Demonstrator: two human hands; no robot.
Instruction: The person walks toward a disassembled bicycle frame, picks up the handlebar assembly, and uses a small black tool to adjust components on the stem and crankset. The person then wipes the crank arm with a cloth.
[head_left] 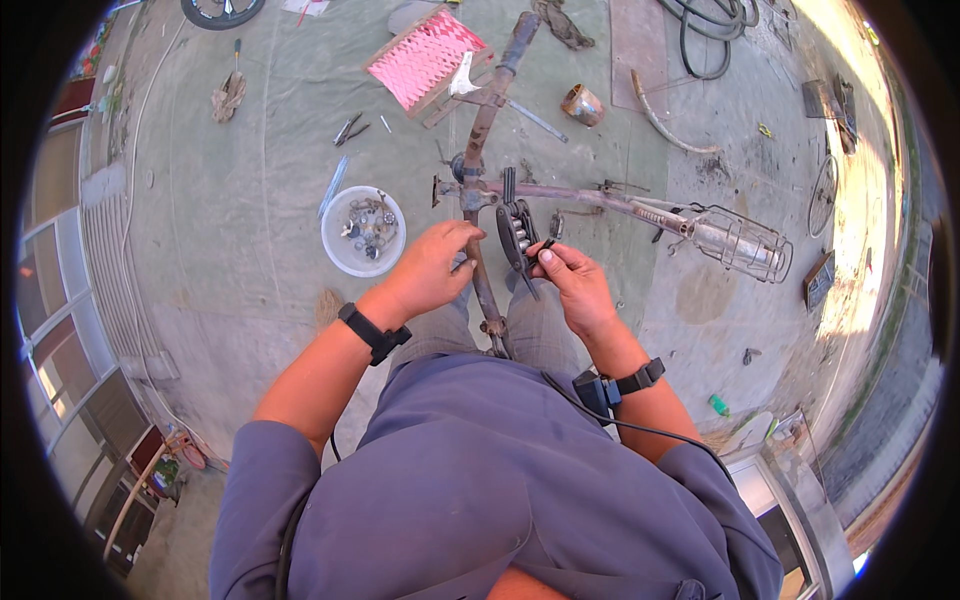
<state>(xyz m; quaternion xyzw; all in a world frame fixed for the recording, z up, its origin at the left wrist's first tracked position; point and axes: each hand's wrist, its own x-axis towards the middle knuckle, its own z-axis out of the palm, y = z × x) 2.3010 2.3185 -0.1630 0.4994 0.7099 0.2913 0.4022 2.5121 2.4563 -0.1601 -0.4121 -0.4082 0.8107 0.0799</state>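
A rusty, bare bicycle frame [483, 272] stands in front of my legs, its long tube running away from me. My left hand [432, 262] is at this tube, fingers curled against its left side. Just right of the tube is a black folding multi-tool [514, 232] with silver sockets in its body and keys sticking out at both ends. My right hand [575, 285] is closed, with thumb and forefinger pinching a small black part at the tool's right side. Whether that part is joined to the tool is hard to make out.
Left of the frame sits a white bowl [329, 238] of small metal parts. Pliers [350, 130] lie beyond it. Farther off are a pink woven seat [425, 60], a rusty can [582, 105] and a curved tube [665, 125]. The frame's rear rack [745, 245] extends right.
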